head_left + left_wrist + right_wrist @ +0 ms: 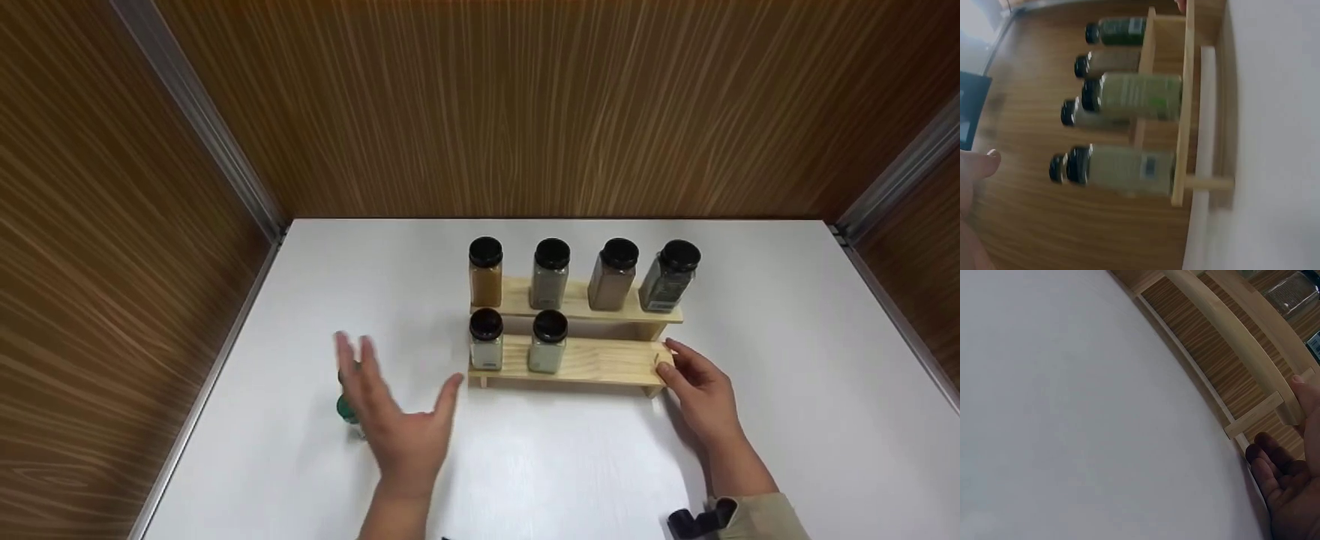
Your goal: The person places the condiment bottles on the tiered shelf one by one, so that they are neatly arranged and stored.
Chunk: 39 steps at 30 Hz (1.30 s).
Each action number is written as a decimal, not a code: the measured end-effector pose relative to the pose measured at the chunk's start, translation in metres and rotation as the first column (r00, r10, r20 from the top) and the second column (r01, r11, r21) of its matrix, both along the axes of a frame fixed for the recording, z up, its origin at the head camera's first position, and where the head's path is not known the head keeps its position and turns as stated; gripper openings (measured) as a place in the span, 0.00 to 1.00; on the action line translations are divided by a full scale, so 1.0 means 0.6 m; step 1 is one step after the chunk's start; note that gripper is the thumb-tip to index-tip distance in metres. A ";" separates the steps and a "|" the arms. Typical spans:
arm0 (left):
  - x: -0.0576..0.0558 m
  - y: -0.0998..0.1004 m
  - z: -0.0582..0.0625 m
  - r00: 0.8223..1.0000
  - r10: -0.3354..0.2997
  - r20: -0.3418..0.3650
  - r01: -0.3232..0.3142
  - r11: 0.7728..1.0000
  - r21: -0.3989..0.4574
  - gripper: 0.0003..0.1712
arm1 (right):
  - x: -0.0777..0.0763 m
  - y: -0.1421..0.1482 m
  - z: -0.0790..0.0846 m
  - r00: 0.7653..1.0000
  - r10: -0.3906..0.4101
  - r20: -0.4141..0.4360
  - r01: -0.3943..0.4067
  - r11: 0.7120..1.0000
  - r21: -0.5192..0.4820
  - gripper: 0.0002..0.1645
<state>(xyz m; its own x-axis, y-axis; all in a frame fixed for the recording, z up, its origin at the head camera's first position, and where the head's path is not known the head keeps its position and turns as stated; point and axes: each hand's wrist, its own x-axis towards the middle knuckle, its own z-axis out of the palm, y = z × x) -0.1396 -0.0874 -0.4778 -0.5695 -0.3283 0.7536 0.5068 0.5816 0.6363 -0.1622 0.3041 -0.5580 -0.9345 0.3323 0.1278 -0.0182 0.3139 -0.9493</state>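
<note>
A two-tier wooden spice rack [607,361] stands on the white table. My right hand [705,394] grips the right end of its lower shelf, thumb on top; the right wrist view shows curled fingers [1266,475] beside the end support. Left of the rack, my left hand [409,439] is raised with fingers spread and holds nothing. Two black-capped jars of pale contents, one at the left end [487,352] and one beside it [547,354], stand on the lower shelf. Partly hidden behind my left hand is a green-capped jar [346,409], with another dark cap near it.
Several black-capped spice jars line the upper shelf, from an orange-brown one [486,285] at left to a dark green one [666,289] at right, which is tilted. Wood-grain panels [525,112] border the table [555,465] at the back and sides.
</note>
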 end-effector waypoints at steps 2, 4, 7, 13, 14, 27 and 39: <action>0.002 -0.019 -0.005 0.998 0.049 0.041 -0.050 0.998 0.022 0.70 | -0.001 0.000 0.000 1.000 -0.003 0.001 0.003 1.000 0.002 0.26; 0.003 -0.036 -0.011 0.992 0.086 0.092 -0.090 0.995 0.046 0.72 | -0.001 0.000 0.000 1.000 -0.005 0.001 0.005 1.000 0.002 0.26; 0.006 -0.057 -0.021 0.979 0.130 0.158 -0.144 0.986 0.080 0.71 | -0.001 -0.001 0.002 1.000 -0.003 0.004 0.003 1.000 0.002 0.26; 0.011 -0.077 -0.050 0.935 0.114 0.336 -0.188 0.963 0.194 0.68 | -0.002 0.000 0.002 1.000 -0.006 0.015 0.006 1.000 0.026 0.27; 0.011 -0.079 -0.055 0.927 0.102 0.361 -0.188 0.960 0.209 0.67 | -0.002 0.000 0.002 1.000 -0.007 0.012 0.007 1.000 0.024 0.26; 0.017 -0.088 -0.091 0.867 -0.006 0.499 -0.180 0.930 0.322 0.48 | -0.003 -0.002 0.000 1.000 -0.007 0.014 0.007 1.000 0.019 0.27; 0.025 -0.096 -0.089 0.851 -0.054 0.522 -0.198 0.888 0.414 0.47 | -0.003 -0.002 0.000 1.000 -0.009 0.022 0.009 1.000 0.003 0.27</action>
